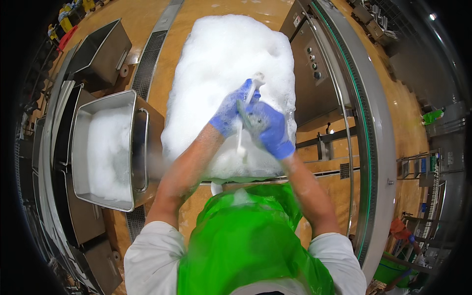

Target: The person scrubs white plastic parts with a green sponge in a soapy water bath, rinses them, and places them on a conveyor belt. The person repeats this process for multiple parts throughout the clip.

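Both my hands wear blue gloves and meet over a big tub heaped with white foam (pixel 221 54). A slim white rod-like part (pixel 240 138) slants between them, its upper end wider and its lower end tipped with a small knob. My left hand (pixel 231 112) is closed round the rod's upper stretch. Pressed against the rod is a dark green scouring pad (pixel 243 112), held in my closed right hand (pixel 272 129). Suds cling to both gloves. The fingers are partly hidden by each other, and the rod's exact kind cannot be made out.
A steel wheeled bin (pixel 133 162) with foam inside stands to the left; another steel bin (pixel 105 54) is behind it. On the right runs a conveyor (pixel 366 162) beside a steel control box (pixel 314 64). A floor drain grate (pixel 149 64) crosses the tan floor.
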The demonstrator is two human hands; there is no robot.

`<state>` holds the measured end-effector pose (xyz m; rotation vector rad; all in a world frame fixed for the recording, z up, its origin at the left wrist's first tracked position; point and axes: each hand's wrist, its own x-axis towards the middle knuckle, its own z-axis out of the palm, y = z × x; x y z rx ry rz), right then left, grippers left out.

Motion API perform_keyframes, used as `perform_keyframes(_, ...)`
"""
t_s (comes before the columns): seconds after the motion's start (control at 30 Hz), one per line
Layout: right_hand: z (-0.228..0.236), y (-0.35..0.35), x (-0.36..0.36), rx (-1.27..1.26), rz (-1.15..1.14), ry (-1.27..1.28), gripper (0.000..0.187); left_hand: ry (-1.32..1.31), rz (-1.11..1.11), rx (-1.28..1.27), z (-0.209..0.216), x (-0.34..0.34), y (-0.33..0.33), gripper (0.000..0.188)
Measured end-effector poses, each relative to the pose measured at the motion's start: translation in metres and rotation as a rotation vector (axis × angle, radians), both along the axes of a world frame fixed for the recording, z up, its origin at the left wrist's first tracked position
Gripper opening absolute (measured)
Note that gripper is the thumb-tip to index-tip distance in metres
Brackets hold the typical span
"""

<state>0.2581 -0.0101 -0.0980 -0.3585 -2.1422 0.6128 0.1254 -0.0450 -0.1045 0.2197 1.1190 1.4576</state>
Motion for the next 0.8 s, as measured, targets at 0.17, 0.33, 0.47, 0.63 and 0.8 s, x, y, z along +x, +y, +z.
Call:
perform_keyframes(0.17,0.015,0.02,0.0,0.034,-0.082,-0.183,0.028,-0.036,0.049,0.098,0.017,0.007,-0.01,0.049)
perform_keyframes(0.33,0.008,-0.021,0.001,-0.263,0.105,-0.105,0.027,0.002,-0.065,0.192,0.014,-0.007,-0.009,0.037)
perform_keyframes(0.47,0.013,0.013,0.002,-0.084,0.102,-0.081,0.028,-0.018,-0.029,-0.002,0.033,0.007,-0.008,0.034)
perform_keyframes(0.63,0.021,0.025,-0.002,0.448,-0.178,-0.243,0.033,-0.123,0.003,0.133,0.022,0.004,-0.007,0.031)
perform_keyframes(0.8,0.005,-0.031,0.014,-0.212,0.137,-0.191,0.03,-0.106,-0.058,0.167,0.018,-0.019,-0.006,0.027)
